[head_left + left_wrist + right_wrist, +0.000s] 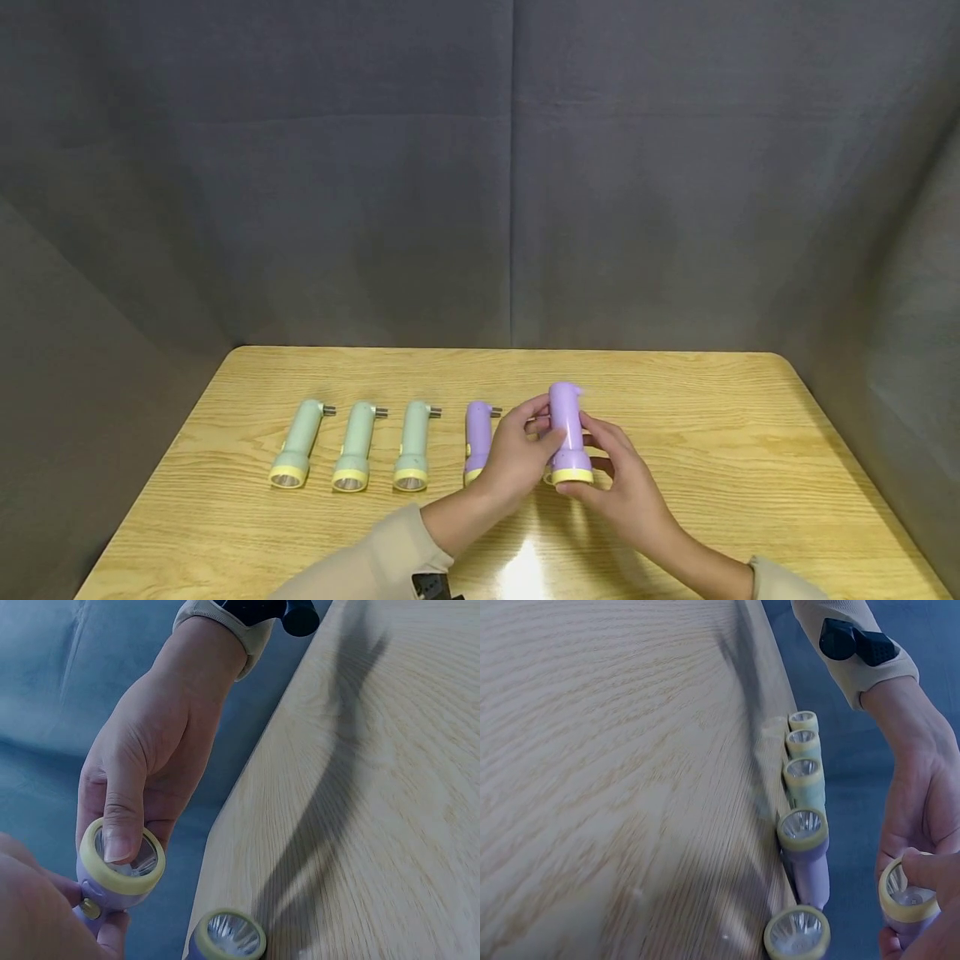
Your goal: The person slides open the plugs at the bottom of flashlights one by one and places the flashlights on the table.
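Note:
Both hands hold a purple flashlight (pixel 566 425), its yellow-rimmed lens end toward me. My left hand (pixel 517 458) grips the body from the left, its thumb across the barrel. From the other side my right hand (pixel 626 483) holds it; in the left wrist view this hand's thumb (pixel 122 832) lies over the lens. The yellow switch (pixel 90 908) shows beside my left fingers there. Another purple flashlight (pixel 477 433) lies on the table, partly hidden by my left hand. One more flashlight (pixel 796 934) lies nearest in the right wrist view, mostly hidden in the head view.
Three green flashlights (pixel 299 442) with yellow rims lie in a row on the left of the wooden table (pixel 750 467), lens ends toward me and metal plug prongs pointing right. Grey cloth (pixel 375 208) hangs behind and at both sides of the table.

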`<state>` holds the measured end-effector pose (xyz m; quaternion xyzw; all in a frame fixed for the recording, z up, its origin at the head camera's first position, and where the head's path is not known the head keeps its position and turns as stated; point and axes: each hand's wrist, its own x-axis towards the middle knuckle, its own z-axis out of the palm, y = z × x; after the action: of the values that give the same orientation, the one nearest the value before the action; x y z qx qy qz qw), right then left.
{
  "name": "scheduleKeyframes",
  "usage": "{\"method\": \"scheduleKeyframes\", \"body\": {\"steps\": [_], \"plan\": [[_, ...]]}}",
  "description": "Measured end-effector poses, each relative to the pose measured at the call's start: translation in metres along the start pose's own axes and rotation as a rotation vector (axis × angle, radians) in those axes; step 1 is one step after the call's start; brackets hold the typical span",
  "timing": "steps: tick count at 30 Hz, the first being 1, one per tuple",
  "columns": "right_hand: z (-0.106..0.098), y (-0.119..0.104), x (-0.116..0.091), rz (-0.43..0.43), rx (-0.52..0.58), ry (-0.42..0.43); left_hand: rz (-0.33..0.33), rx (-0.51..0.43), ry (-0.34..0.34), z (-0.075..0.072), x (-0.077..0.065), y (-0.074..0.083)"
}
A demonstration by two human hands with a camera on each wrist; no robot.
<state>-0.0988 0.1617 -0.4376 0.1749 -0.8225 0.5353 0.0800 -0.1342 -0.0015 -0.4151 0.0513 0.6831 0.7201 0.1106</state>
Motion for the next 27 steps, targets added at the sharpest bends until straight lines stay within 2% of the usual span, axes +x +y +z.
{"method": "scheduleKeyframes", "body": {"steps": [6, 12, 21, 27], "plan": [[0.009, -0.004, 0.005, 0.040, 0.018, -0.023, -0.003, 0.028, 0.016, -0.012, -0.002, 0.000], [0.013, -0.004, 0.007, 0.037, 0.041, -0.027, 0.004, 0.031, 0.028, -0.017, -0.001, 0.000], [0.012, -0.001, 0.010, 0.090, 0.150, -0.103, 0.020, 0.027, 0.026, -0.021, 0.001, -0.003], [0.013, 0.002, 0.010, 0.071, 0.220, -0.118, 0.035, 0.027, 0.022, -0.022, 0.003, -0.006]]}}
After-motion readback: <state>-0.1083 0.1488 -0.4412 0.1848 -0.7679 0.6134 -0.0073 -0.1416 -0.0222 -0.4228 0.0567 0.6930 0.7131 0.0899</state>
